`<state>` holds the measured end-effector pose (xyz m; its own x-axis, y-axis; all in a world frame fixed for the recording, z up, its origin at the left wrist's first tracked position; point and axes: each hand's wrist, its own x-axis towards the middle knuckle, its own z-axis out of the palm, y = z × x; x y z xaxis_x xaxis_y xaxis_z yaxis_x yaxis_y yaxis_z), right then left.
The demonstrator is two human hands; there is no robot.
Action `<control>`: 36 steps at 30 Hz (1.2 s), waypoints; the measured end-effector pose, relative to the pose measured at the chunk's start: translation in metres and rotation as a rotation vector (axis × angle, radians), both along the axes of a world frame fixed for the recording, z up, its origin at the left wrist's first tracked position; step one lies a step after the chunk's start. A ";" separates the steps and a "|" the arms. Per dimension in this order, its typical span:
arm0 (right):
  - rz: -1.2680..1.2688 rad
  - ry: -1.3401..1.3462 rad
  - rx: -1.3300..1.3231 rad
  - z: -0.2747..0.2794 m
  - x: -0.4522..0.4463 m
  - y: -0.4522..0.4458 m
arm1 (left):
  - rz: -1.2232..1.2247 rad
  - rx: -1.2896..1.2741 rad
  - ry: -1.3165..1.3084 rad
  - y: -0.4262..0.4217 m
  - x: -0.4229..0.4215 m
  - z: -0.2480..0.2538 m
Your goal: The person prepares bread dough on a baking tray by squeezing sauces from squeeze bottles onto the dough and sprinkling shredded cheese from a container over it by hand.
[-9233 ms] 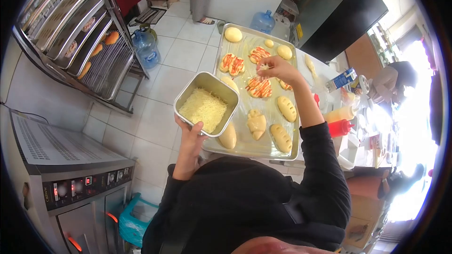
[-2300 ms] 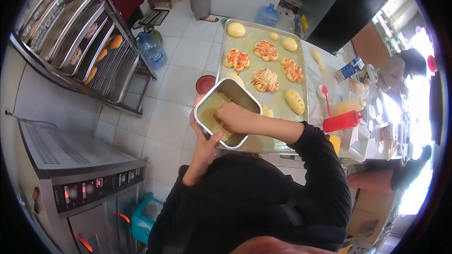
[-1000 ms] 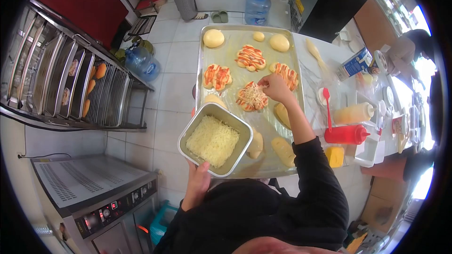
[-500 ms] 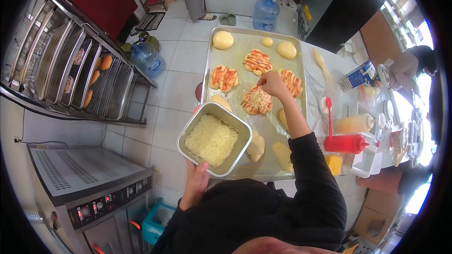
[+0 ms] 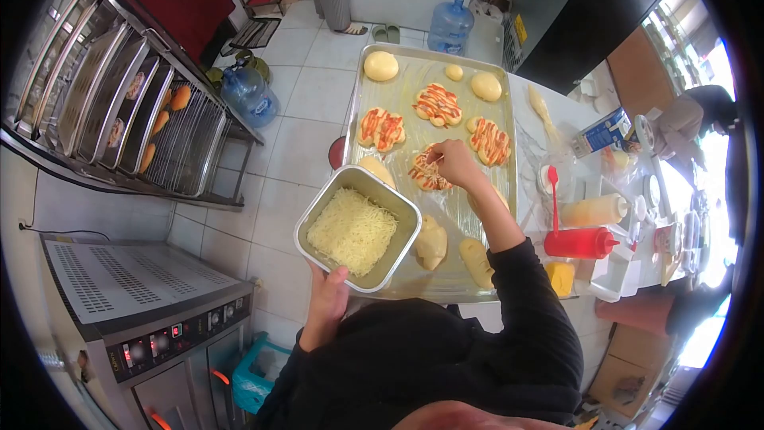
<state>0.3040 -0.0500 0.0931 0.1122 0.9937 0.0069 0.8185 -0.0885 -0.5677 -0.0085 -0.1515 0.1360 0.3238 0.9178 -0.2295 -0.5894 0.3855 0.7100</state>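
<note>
My left hand (image 5: 328,299) grips the lower edge of a square metal pan (image 5: 407,248), thumb on the outside. Pale shredded cheese (image 5: 352,228) heaps inside it. My right hand (image 5: 455,164), fingers pinched together on some shredded cheese, hovers just over a flower-shaped dough bun (image 5: 426,178) streaked with red and pale sauce. The hand partly covers that bun. Around it on the large baking tray (image 5: 513,111) lie more sauced buns (image 5: 438,104), plain round dough pieces (image 5: 381,66) and longer dough pieces (image 5: 430,242).
Right of the tray stand a red squeeze bottle (image 5: 582,242), a pale sauce bottle (image 5: 595,211), a red spoon (image 5: 553,183) and a blue carton (image 5: 602,132). A tray rack (image 5: 119,99) and an oven (image 5: 151,295) are at left. Another person (image 5: 700,123) is at the right edge.
My right hand has moved down and slightly left over the nearest sauced bun, covering more of it. Less cheese shows on that bun now. The pan has shifted slightly left and up.
</note>
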 end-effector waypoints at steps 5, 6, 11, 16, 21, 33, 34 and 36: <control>-0.157 0.087 -0.003 0.015 0.005 -0.006 | -0.016 0.004 -0.017 -0.002 -0.003 0.000; -0.188 0.085 0.006 0.018 0.007 -0.008 | -0.019 0.007 -0.017 -0.002 -0.004 0.002; -0.168 0.156 0.095 0.055 0.009 -0.016 | -0.042 0.053 0.007 -0.002 -0.001 0.012; 0.184 0.464 -0.016 0.142 -0.064 -0.054 | -0.067 0.056 0.078 -0.008 0.003 0.019; 0.600 0.176 0.092 0.089 -0.146 -0.081 | -0.108 0.101 0.102 -0.015 0.004 0.013; 0.535 0.420 -0.170 0.121 -0.132 -0.080 | -0.169 0.072 0.097 -0.022 -0.010 0.018; 0.519 0.490 -0.222 0.127 -0.124 -0.079 | -0.167 0.045 0.092 -0.023 -0.012 0.021; 0.455 0.660 -0.226 0.138 -0.097 -0.074 | -0.145 0.002 0.087 -0.023 -0.012 0.022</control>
<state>0.2072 -0.1243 0.2312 -0.3902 0.9122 -0.1248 0.3071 0.0011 -0.9517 -0.0203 -0.1747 0.1584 0.4318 0.8636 -0.2605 -0.4637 0.4602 0.7571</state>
